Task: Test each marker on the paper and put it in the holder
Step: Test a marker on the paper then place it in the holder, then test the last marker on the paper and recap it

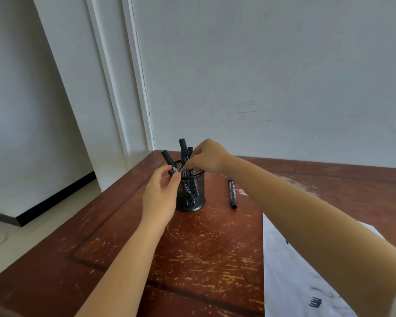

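A black mesh holder [193, 193] stands on the brown table with several black markers [183, 147] sticking up out of it. My left hand [161, 195] wraps the holder's left side at the rim. Over the holder's top my right hand [207, 157] pinches a marker that stands inside. One more black marker [232, 192] lies flat on the table just right of the holder. White paper [290, 275] with black scribbles lies at the lower right, partly under my right forearm.
The scratched wooden table [192, 248] ends at a left edge with pale floor below. A grey wall and a white door frame [124, 88] stand close behind the holder.
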